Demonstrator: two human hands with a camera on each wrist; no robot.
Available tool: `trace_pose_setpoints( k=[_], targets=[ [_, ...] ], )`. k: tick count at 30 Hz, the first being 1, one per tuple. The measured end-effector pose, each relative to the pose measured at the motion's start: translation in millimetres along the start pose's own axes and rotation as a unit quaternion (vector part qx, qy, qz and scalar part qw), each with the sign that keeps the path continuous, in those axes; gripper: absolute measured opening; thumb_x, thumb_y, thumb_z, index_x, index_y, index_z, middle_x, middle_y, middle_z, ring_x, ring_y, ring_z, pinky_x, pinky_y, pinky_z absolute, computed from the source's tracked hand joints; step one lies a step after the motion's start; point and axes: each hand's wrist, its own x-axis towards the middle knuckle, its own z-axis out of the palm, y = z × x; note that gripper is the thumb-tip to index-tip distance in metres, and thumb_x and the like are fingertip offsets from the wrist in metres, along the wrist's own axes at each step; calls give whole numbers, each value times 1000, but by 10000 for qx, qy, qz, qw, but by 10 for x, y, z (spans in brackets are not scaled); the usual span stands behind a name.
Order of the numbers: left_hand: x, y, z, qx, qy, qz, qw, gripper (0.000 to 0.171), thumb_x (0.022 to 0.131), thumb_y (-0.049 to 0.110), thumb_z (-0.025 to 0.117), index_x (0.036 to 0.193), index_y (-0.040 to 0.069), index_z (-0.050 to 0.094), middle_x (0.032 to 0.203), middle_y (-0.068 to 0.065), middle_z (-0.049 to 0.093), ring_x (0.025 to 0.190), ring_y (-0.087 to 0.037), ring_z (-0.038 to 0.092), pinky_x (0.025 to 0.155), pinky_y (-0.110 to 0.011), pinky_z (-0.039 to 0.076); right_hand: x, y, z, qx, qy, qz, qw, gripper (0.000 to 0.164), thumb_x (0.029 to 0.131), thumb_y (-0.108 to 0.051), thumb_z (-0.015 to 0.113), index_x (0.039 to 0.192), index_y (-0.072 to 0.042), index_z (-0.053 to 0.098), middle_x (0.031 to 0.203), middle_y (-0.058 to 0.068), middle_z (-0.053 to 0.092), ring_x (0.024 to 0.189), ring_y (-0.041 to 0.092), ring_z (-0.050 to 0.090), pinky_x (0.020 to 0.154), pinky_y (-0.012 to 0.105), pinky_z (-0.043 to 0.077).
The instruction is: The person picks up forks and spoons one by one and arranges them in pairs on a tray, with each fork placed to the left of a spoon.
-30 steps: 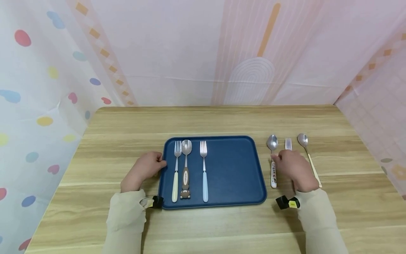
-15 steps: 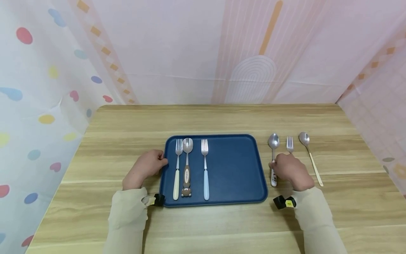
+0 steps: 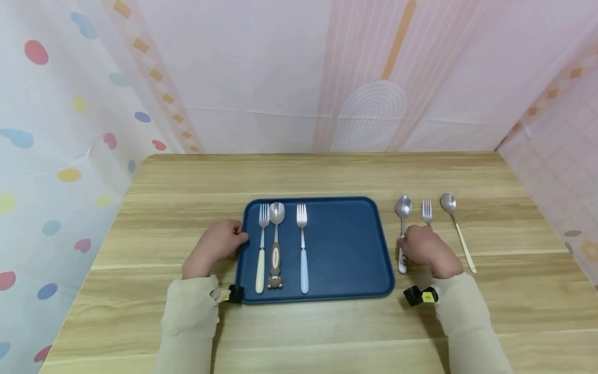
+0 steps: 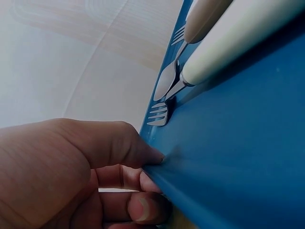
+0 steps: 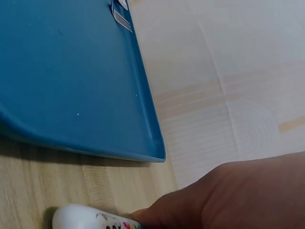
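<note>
My left hand (image 3: 219, 243) pinches the left rim of the blue tray (image 3: 345, 249). In the left wrist view its thumb (image 4: 143, 151) lies over the rim, with fingers curled beneath. On the tray lie a cream-handled fork (image 3: 260, 265), a spoon with a brown bear handle (image 3: 275, 259) and a blue-handled fork (image 3: 304, 265). Right of the tray, my right hand (image 3: 427, 249) pinches the white patterned handle of a spoon (image 3: 404, 206), whose bowl points away from me. In the right wrist view the thumb touches that handle (image 5: 86, 218); the other fingers are hidden.
Beyond the right hand lies another fork (image 3: 427, 210), its handle hidden under the hand. A spoon with a thin cream handle (image 3: 464, 246) rests farther right on the wooden table (image 3: 327, 174). A patterned curtain (image 3: 261, 78) hangs behind the table.
My right hand has shifted slightly left and closed its fingers on the patterned spoon's handle. My left hand keeps its hold on the tray rim.
</note>
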Motion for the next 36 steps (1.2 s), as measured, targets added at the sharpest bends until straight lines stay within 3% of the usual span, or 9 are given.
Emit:
trace_pose_setpoints(
  k=[11,20,36],
  targets=[
    [11,-1,9,10,-8,-114,9999,24,86,16,50,65,9,45,51,-1,46,47,-16,48,48,-28,37,17,12,13,429,187,-15,9989,29,88,-13,44,64,-4,57,50,2,56,41,12,53,48,27,44],
    [5,0,13,26,-1,-110,9999,23,87,16,49,65,8,46,51,-2,47,47,-16,47,48,-28,37,36,9,26,429,376,-137,9983,27,88,-15,44,67,-3,55,50,2,56,41,13,53,49,28,43],
    [-3,-8,4,85,40,-71,9999,25,87,17,50,64,9,46,52,-2,49,47,-17,48,48,-28,37,-56,-282,0,201,798,-441,9956,24,88,-18,47,68,-6,51,47,1,52,41,14,49,48,29,40]
  ],
)
